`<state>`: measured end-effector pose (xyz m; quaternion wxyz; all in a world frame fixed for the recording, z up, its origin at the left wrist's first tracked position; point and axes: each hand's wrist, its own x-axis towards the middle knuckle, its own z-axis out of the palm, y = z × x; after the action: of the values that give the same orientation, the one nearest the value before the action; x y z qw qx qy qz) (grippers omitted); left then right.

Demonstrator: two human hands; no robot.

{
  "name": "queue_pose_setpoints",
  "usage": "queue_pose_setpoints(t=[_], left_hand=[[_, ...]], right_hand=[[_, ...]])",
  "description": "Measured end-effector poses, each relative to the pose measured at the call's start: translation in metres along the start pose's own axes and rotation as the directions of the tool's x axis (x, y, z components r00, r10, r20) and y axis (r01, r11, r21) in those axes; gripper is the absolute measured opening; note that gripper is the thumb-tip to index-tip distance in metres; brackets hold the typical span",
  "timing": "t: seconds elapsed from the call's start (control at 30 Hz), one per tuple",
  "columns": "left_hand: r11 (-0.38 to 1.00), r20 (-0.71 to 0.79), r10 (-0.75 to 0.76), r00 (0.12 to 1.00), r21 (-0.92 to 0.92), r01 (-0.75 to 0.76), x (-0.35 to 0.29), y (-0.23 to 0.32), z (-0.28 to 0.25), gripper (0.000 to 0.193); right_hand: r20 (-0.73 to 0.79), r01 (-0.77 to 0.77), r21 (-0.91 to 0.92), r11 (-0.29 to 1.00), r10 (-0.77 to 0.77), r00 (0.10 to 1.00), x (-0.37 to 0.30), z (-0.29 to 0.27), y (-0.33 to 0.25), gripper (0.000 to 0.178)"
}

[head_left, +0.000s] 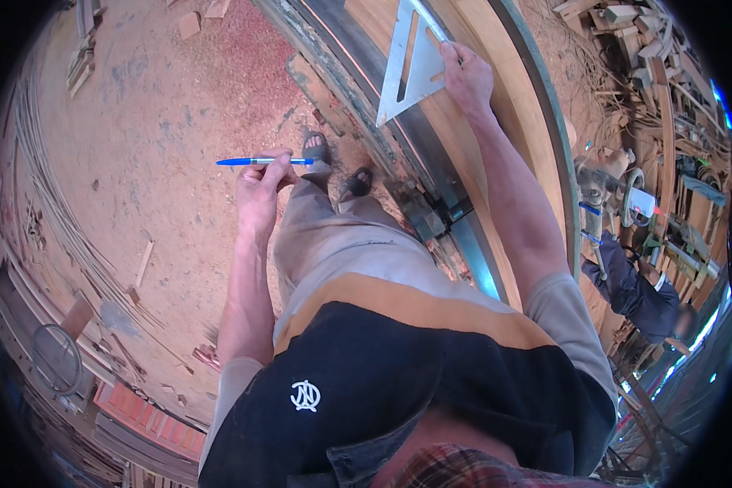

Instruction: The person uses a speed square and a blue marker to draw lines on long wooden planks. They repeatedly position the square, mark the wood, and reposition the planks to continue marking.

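Observation:
My left hand [262, 180] is closed around a pen [248, 162] with a blue cap end, held level above the floor in front of my legs. In my right hand [468, 80] is a flat metal triangular square [417, 86] with long slots, pinched along its right edge. The square lies over, or just above, pale wooden boards [455, 138] that run lengthwise along a long machine bed [421, 154] to my right. Whether it touches the wood I cannot tell. My right forearm reaches across the boards.
Loose wood offcuts [626, 28] are piled beyond the bench on the right, where another person [638, 285] in dark clothes is near some machinery. Long thin strips [65, 211] lie on the dusty floor [163, 138] at left. Reddish stacked pieces [150, 419] sit at lower left.

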<state>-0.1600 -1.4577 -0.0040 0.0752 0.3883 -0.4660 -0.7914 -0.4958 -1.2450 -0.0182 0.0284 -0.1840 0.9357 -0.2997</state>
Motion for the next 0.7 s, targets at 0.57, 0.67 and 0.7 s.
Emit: queue_pose_setpoints(t=[0.57, 0.67, 0.7], left_hand=[[0.813, 0.278, 0.445, 0.851, 0.274, -0.514, 0.145, 0.102, 0.148, 0.030], [0.846, 0.268, 0.399, 0.877, 0.262, -0.465, 0.155, 0.115, 0.159, 0.036], [0.834, 0.260, 0.375, 0.890, 0.324, -0.446, 0.155, 0.116, 0.158, 0.041]], right_hand=[[-0.002, 0.021, -0.047, 0.999, -0.021, 1.000, -0.002, 0.001, -0.002, 0.044], [-0.003, 0.004, -0.016, 1.000, -0.004, 1.000, -0.004, 0.002, 0.000, 0.046], [-0.003, 0.001, -0.014, 1.000, -0.001, 1.000, -0.005, 0.003, 0.002, 0.045]])
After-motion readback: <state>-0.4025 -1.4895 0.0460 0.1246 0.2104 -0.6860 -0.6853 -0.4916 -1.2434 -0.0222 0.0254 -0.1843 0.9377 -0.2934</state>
